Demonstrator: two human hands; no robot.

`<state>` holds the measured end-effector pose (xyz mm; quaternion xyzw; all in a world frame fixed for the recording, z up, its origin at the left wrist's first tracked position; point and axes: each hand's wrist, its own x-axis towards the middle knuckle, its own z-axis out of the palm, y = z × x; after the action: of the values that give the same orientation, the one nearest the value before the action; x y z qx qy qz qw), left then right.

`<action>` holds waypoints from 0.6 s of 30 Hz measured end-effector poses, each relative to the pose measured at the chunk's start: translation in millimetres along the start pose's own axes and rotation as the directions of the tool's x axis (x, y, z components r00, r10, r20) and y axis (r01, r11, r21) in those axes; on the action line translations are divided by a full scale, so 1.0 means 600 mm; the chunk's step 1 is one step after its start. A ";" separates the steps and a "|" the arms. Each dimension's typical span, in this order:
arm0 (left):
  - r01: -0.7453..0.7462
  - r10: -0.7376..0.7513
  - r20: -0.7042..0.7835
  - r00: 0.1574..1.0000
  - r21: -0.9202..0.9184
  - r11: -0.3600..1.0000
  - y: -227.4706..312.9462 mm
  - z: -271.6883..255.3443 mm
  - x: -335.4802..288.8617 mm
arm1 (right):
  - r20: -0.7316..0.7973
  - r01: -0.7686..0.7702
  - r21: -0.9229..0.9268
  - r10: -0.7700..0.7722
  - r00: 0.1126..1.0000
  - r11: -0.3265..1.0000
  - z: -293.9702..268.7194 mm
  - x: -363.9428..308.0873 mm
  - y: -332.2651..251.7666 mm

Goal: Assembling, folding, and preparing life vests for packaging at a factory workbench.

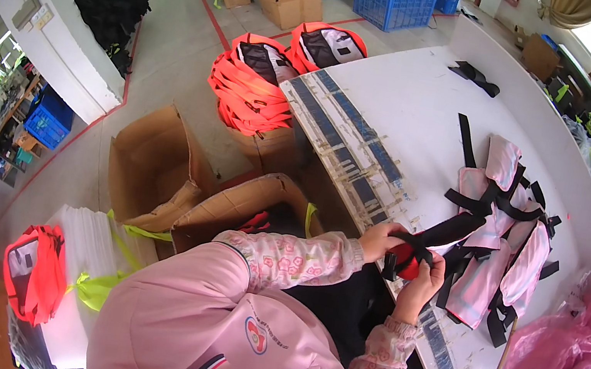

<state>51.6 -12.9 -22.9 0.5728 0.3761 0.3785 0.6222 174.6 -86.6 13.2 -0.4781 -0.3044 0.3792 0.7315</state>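
Close together at the table's near edge, both hands work on a black strap (419,242) that has a red fabric part and a black end piece hanging below. My left hand (382,241) is closed on the strap from the left. My right hand (423,279) pinches it from the right, beside the red part. Just beyond, a wider black band (454,228) stretches from the strap toward a pile of pale pink, shiny padded pieces (477,289) with black straps. My fingers partly cover how the strap is folded.
A white table (413,87) with a raised rim stands ahead and right. A loose black strap (476,79) lies at its far end. Orange-red bags (253,87) are stacked beyond open cardboard boxes (158,162). Pink plastic film (556,353) bunches at the right edge.
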 end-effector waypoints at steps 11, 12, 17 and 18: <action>0.396 -0.071 0.429 0.901 -0.742 0.540 0.110 0.014 -0.025 | -0.092 0.155 -0.094 -0.164 0.982 0.983 -0.003 -0.018 -0.048; 0.390 -0.074 0.416 0.906 -0.756 0.526 0.117 0.016 -0.024 | -0.093 0.155 -0.094 -0.164 0.982 0.983 -0.001 -0.018 -0.051; 0.408 -0.052 0.453 0.890 -0.739 0.536 0.142 0.009 -0.030 | 0.017 -0.122 0.252 0.122 0.992 0.960 0.009 -0.024 -0.064; 0.408 -0.061 0.447 0.893 -0.744 0.528 0.149 0.011 -0.033 | 0.018 -0.125 0.252 0.124 0.992 0.960 0.016 -0.025 -0.071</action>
<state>45.2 -28.4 67.4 0.2184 0.1074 0.3061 0.9204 170.0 -105.7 55.0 -0.3986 -0.2237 0.4606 0.7609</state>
